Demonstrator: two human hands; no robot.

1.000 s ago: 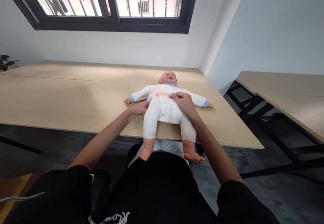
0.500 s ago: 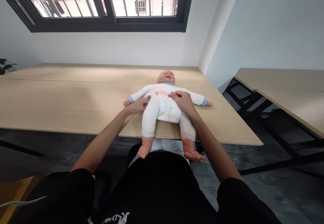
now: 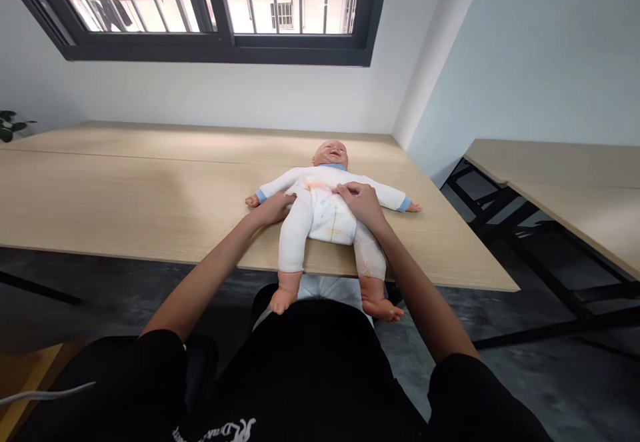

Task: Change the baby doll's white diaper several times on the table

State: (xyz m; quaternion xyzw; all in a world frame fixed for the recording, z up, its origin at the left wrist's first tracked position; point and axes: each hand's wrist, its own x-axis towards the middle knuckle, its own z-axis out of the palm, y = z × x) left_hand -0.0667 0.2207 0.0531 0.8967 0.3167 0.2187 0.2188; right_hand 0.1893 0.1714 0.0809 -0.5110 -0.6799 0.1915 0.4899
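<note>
Baby doll [image 3: 325, 212] lies on its back on a pale wood-grain worktop [image 3: 125, 195], arms spread and head pointing away from the person. Its legs reach past the worktop's near edge, so the bare feet hang over it. Its white sleepsuit [image 3: 333, 225] has blue cuffs and a blue collar, with orange and yellowish stains down the front.

Right hand [image 3: 360, 203] sits on the doll's chest, its grip pressed together, with thumb and fingertips [image 3: 341, 190] pinching the sleepsuit near the centre front. Left hand [image 3: 273, 210] sits at the doll's side, below the arm, its fingers together and touching the sleepsuit's edge; whether that grip has hold of the cloth, I cannot tell.

Beyond the doll's head is a barred window [image 3: 210, 49] in a dark frame. Right of the doll in this view, a second worktop [image 3: 560, 165] stands on a black metal frame [image 3: 500, 229]. Far left of the doll, dark green leaves [image 3: 7, 129] show. Just below the doll's feet is the person's black shirt [image 3: 300, 375].
</note>
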